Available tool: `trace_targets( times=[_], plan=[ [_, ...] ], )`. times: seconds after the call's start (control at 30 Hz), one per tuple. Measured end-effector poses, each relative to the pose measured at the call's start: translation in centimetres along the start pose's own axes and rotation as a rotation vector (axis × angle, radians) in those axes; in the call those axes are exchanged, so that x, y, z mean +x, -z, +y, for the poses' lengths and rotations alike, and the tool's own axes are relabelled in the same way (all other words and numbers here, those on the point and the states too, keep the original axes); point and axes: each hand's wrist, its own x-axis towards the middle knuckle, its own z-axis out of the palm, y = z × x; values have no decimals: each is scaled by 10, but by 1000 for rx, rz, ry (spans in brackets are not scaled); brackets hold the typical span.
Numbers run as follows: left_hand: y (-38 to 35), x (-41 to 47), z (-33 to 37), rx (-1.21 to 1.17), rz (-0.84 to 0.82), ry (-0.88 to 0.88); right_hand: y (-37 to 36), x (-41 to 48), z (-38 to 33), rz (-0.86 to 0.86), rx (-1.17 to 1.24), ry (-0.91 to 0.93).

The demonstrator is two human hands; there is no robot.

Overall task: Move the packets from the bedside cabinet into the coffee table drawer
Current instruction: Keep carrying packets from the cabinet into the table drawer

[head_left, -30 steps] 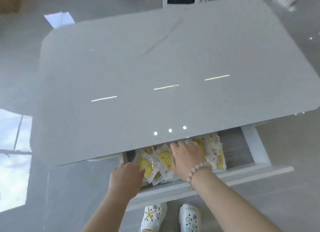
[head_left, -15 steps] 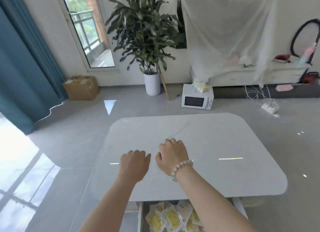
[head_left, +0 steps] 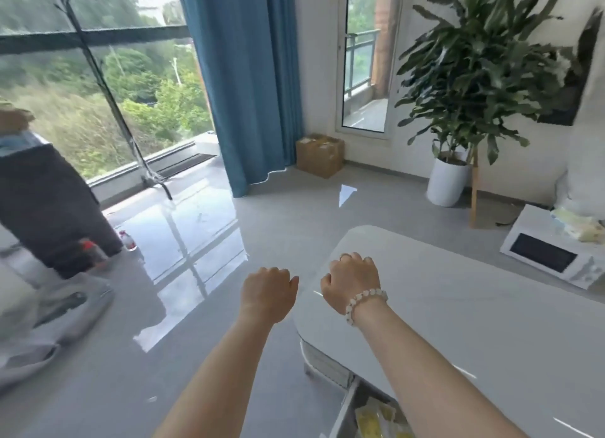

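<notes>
Swung left since half a second ago, our view now takes in the window (head_left: pixel 98 103) and curtain (head_left: pixel 248 77). Our left hand (head_left: pixel 266 293) now hangs over the floor (head_left: pixel 114 388), the right hand (head_left: pixel 352 282) over the surface (head_left: pixel 474 306) corner. Both are loosely curled, holding nothing. Packets (head_left: pixel 368 419) lie in the open drawer (head_left: pixel 343 408).

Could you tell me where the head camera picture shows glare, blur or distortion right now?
Head view: daylight glares off the glossy floor at left; head view: motion blur smears the plant and the packets in the drawer; head view: wide-angle distortion slants the blue curtain; the left hand and right hand look fairly sharp.
</notes>
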Motion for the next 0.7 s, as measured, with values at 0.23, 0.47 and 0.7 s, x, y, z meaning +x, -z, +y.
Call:
trace_targets(
  times=[0.23,0.47,0.7],
  plan=[
    [3,-32,-124,15,-46,256,-11,37,-129,-27,-1,252],
    [-7,-79,-251,-59,-48,554,-22,58,-274,-33,-15,521],
    [-16,-144,-352,-22,-50,805,-39,52,-402,-49,4,779]
  ],
)
